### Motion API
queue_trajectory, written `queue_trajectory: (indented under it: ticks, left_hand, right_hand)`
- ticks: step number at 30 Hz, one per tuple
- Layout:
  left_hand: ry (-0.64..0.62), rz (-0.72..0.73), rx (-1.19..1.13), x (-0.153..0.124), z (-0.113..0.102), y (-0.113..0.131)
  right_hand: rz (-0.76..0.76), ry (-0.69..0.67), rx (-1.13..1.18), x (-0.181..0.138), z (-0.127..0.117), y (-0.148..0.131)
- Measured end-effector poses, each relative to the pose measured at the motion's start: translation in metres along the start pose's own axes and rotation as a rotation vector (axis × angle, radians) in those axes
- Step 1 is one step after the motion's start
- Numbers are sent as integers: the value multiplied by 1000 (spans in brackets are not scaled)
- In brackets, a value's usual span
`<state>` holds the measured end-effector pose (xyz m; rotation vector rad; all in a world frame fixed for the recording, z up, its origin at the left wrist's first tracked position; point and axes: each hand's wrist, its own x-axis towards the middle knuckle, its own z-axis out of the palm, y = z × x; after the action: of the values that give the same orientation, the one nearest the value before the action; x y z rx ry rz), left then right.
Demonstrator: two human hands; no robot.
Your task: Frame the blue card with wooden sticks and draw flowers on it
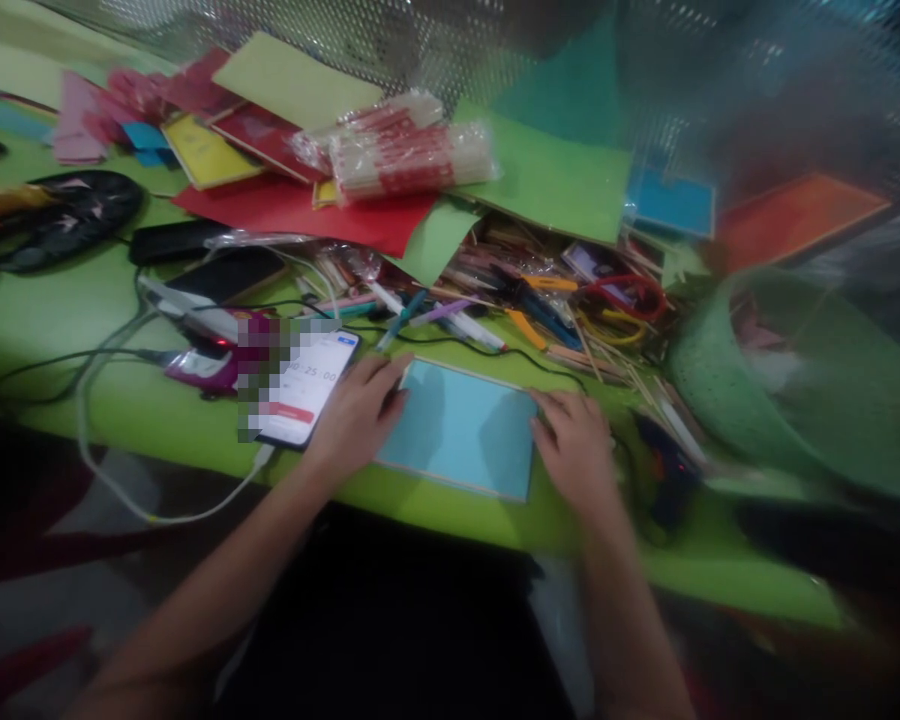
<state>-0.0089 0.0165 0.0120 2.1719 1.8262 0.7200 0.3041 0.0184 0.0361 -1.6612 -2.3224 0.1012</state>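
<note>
With its long axis running left-to-right, the blue panel lies between left hand and right hand, both touching its ends, grip indeterminable.

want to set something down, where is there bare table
Bare green table shows at far left, in front of the dark oval item, with cables crossing. A smaller patch lies inside the white cable's loop, left of the phone. Crowded: behind the blue board, with pens, and on to the green basin.
</note>
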Motion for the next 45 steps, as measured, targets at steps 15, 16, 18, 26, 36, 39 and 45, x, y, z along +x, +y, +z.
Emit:
queue_trajectory:
  ticks: [15, 16, 18, 26, 36, 39, 45]
  left_hand:
    - [30, 58, 71, -5, -1, 3]
    - [22, 65, 78, -4, -1, 3]
    - [3, 83, 97, -3, -2, 2]
    - [-10, 94, 106, -2, -3, 3]
    - [20, 62, 93, -9, -4, 4]
    - [-2, 74, 97, -8, -5, 5]
    - [-42, 80, 113, -7, -4, 6]
  right_hand:
    - [44, -22, 25, 1, -2, 0]
    - [45, -29, 10, 1, -3, -1]
    - [44, -45, -20, 1, -4, -3]
    - [24, -62, -87, 1, -7, -9]
    - [-24, -23, -36, -1, 3, 5]
    - [-18, -24, -28, -2, 3, 4]
    - [-12, -29, -29, -1, 2, 3]
